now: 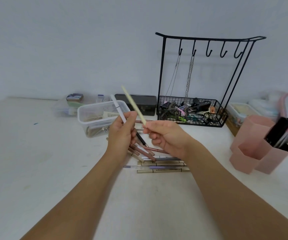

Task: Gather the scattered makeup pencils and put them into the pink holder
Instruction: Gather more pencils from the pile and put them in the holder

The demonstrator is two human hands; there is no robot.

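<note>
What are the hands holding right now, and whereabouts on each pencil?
The left hand grips a white pencil around its middle, near the dark lower section. The right hand pinches a cream pencil at its lower end.
</note>
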